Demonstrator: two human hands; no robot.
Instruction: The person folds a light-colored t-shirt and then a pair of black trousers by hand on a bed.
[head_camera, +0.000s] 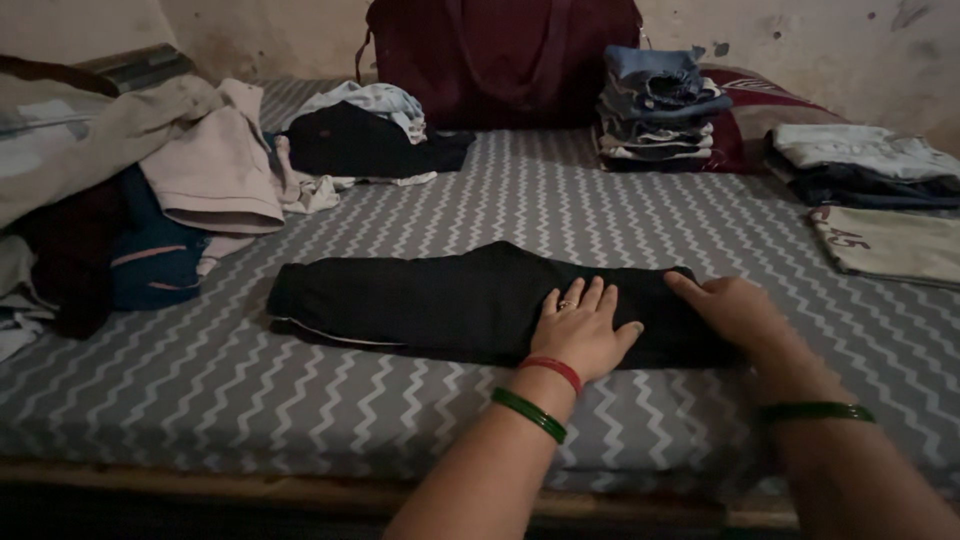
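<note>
Head view: a heap of unfolded clothes (150, 190) lies at nine o'clock on a grey zigzag-patterned bed sheet (300, 390). A folded black garment (420, 300) stretches across the sheet's middle. The left hand (585, 330) lies flat on the garment's right part, fingers (580, 298) spread slightly and pointing toward twelve o'clock, the cloth running beneath them. Just beside it, at three o'clock, the right hand (735, 310) presses the garment's right end, fingers held together and pointing toward nine o'clock; the thumb is hidden. A dark red bag (500, 60) stands at twelve o'clock, a stack of folded clothes (655, 105) at one o'clock, more folded pieces (870, 165) at two o'clock.
</note>
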